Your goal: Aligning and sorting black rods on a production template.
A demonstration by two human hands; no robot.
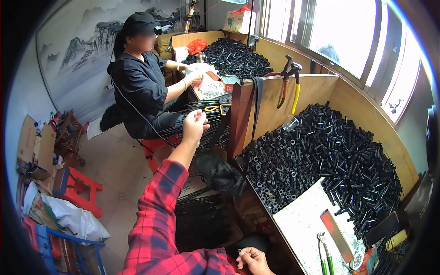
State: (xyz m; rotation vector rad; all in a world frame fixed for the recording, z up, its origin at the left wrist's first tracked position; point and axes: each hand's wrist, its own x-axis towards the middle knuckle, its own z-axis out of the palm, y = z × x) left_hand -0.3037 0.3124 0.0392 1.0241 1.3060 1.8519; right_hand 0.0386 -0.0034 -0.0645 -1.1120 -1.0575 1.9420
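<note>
Workshop tabletop (302,220) heaped with black tubes (330,156) at two o'clock; left hand (195,124) fingers pinch thin black rods (208,120), mid-pull; right hand (253,260) rests curled, seemingly empty. Next needs a steady draw.

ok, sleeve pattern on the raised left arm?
Red and dark plaid sleeve, clearest in the head view.

The left hand (195,124) is closing on something too thin to identify. The picture's lower edge is cutting off the right hand (253,261) and green-handled pliers (326,256).
</note>
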